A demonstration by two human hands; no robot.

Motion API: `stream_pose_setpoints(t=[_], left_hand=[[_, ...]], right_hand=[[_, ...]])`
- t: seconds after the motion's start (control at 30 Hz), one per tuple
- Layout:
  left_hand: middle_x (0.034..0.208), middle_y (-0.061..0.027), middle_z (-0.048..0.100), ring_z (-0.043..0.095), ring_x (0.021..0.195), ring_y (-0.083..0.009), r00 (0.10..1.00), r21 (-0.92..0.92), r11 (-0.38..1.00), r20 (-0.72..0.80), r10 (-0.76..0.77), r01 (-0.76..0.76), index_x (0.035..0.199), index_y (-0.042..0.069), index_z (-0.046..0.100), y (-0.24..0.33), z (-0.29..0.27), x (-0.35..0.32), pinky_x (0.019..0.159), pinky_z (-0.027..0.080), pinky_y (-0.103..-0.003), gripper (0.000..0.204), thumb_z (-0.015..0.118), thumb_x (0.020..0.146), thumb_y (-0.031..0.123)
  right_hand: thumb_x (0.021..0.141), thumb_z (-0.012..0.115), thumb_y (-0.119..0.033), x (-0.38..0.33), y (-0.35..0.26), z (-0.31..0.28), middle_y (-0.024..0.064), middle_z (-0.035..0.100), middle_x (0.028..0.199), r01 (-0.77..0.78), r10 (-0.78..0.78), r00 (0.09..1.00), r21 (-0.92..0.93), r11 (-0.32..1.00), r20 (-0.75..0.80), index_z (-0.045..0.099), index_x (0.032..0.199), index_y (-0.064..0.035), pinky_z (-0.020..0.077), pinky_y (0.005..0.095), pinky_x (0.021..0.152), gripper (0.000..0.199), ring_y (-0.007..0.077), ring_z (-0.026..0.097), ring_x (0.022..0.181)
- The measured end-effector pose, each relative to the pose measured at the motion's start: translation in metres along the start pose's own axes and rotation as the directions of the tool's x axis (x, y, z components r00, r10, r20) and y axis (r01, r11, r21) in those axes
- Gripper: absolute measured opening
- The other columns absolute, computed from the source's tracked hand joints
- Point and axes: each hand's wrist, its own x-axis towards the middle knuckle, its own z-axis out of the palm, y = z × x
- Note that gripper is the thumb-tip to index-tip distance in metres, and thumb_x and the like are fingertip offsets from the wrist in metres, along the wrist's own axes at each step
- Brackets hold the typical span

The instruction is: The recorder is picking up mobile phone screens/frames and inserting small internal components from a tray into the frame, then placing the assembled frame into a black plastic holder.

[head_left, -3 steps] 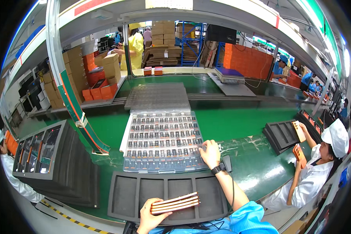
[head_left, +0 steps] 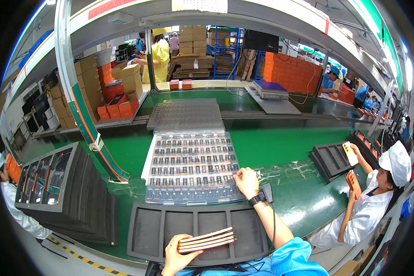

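My left hand (head_left: pixel 178 257) grips a fanned stack of several thin phones (head_left: pixel 207 240) with orange edges, fingers on one side and thumb on the other. The stack is above a black foam tray (head_left: pixel 145 230) with wide compartments. My right hand (head_left: pixel 247 182), a dark band on its wrist, is at the right edge of a clear plastic tray (head_left: pixel 193 195) with rows of small dark parts. Its fingers are bent together at the tips; whether a part is between them is too small to make out.
Tall stacked foam trays (head_left: pixel 78 198) stand on the left, with a metal post (head_left: pixel 85 115) behind them. Empty clear trays (head_left: pixel 186 115) lie beyond the parts tray. On the right, a co-worker (head_left: pixel 370 198) holds orange phones beside more foam trays (head_left: pixel 329 158). A cable (head_left: pixel 274 221) hangs by my right forearm.
My right hand has shifted very slightly at the tray's edge. The co-worker's upper phone has tilted and looks brighter. My left hand keeps its hold on the stack.
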Motion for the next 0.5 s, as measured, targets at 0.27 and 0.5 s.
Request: stream_pose_setpoints(t=[0.27, 0.5], left_hand=[[0.107, -0.0088, 0.068, 0.07, 0.1, -0.0206, 1.0, -0.037, 0.999, 0.014, -0.02, 0.02, 0.112, 0.007, 0.061, 0.002, -0.001, -0.001, 0.087, 0.058, -0.034, 0.06, 0.096, 0.065, 0.017], [0.109, -0.0106, 0.069, 0.068, 0.1, -0.0209, 0.999, -0.05, 0.998, 0.0, -0.032, 0.032, 0.117, 0.006, 0.062, 0.01, -0.001, -0.001, 0.089, 0.056, -0.033, 0.061, 0.093, 0.065, 0.011]], right_hand=[[0.077, 0.084, -0.024, 0.009, 0.004, 0.01, 0.0092, 0.066, 0.076, -0.122, 0.122, 0.989, -0.01, 0.992, 0.077, 0.063, 0.099, -0.0049, 0.0546, 0.0395, 0.072, 0.036, 0.0282, 0.067, 0.077], [0.073, 0.087, -0.024, 0.014, -0.006, 0.011, 0.0096, 0.069, 0.076, -0.202, 0.202, 0.97, -0.009, 0.979, 0.135, 0.065, 0.096, -0.0039, 0.0556, 0.0382, 0.074, 0.038, 0.0265, 0.07, 0.079]])
